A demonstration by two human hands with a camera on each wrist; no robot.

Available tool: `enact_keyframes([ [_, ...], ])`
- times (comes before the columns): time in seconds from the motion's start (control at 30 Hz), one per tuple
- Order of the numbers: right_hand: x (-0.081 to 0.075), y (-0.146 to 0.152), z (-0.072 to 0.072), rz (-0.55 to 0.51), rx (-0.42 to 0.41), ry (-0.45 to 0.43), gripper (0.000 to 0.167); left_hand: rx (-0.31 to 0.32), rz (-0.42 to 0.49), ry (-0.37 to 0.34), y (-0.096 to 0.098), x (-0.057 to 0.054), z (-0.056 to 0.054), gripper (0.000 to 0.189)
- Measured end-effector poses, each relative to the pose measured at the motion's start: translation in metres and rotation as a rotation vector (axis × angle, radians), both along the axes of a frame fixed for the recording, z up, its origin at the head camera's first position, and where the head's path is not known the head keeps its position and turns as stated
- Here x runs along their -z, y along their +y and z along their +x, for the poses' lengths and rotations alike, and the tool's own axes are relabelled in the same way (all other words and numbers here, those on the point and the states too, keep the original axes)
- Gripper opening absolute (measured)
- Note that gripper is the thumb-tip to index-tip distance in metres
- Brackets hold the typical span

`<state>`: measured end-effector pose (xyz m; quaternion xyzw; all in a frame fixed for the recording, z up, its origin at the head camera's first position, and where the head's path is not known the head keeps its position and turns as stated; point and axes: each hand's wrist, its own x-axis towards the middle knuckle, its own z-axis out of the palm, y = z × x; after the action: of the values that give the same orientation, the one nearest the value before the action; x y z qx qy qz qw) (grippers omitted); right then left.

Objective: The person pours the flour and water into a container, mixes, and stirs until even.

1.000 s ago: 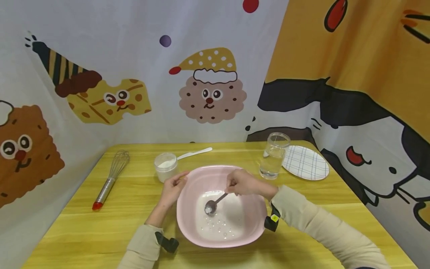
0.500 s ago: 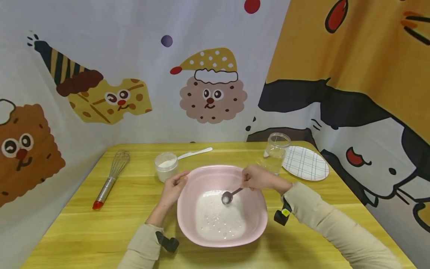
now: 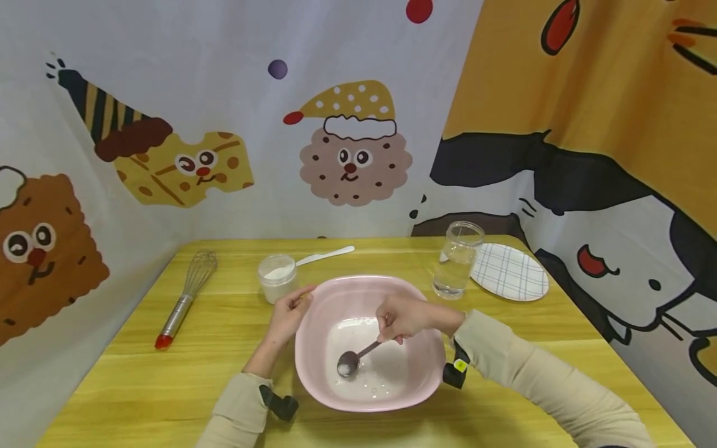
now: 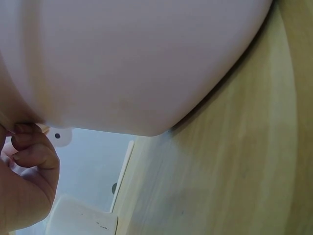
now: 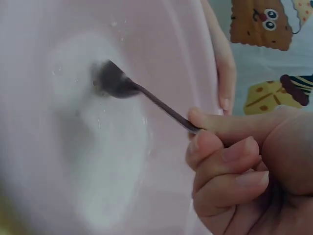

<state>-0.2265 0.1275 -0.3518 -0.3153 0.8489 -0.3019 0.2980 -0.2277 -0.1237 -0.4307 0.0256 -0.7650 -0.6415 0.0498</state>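
Observation:
A pink basin [image 3: 313, 367] with cloudy whitish liquid [image 3: 386, 367] and small bubbles stands in the middle of the table. My right hand [image 3: 406, 318] grips the handle of a dark metal spoon [image 3: 348, 364], whose bowl dips into the liquid at the left of the basin. In the right wrist view the spoon's handle [image 5: 166, 108] is pinched between thumb and curled fingers. My left hand [image 3: 290, 316] holds the basin's left rim, with its fingers curled at the edge in the left wrist view.
Behind the basin stand an open jar of white powder [image 3: 277, 280] and a white plastic knife [image 3: 325, 255]. A glass jar of water [image 3: 455, 264] and a checked plate [image 3: 510, 272] are at the back right. A whisk [image 3: 187, 298] lies to the left.
The spoon moved right and back in the basin, then swept left and toward me, the right hand travelling with it. My left hand stayed on the rim.

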Motion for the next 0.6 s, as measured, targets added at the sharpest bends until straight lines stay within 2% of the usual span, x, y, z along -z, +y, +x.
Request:
enact_keyframes([
  [0.07,-0.005,0.01,0.003,0.028,-0.015,0.005,0.014,-0.002,-0.003,0.002,-0.001,0.0,0.0,0.029],
  [0.17,-0.015,0.025,0.002,0.099,-0.009,0.088,0.013,-0.005,0.002,-0.003,-0.002,0.0,0.0,0.029],
  [0.3,-0.024,0.036,-0.011,0.161,0.07,0.279,0.014,0.001,0.006,0.002,-0.003,0.0,0.0,0.029],
  [0.37,-0.02,0.033,-0.018,0.144,0.12,0.32,0.014,0.001,0.007,0.007,-0.003,0.0,0.0,0.029],
  [0.43,-0.013,0.025,-0.023,0.104,0.139,0.335,0.014,0.007,0.003,0.012,-0.004,0.0,0.001,0.029],
  [0.5,-0.004,0.014,-0.023,0.042,0.122,0.322,0.014,0.01,0.005,0.014,-0.004,0.001,0.001,0.029],
  [0.6,0.005,-0.004,-0.017,-0.029,0.045,0.252,0.015,0.021,0.011,0.013,-0.003,0.0,0.002,0.03],
])
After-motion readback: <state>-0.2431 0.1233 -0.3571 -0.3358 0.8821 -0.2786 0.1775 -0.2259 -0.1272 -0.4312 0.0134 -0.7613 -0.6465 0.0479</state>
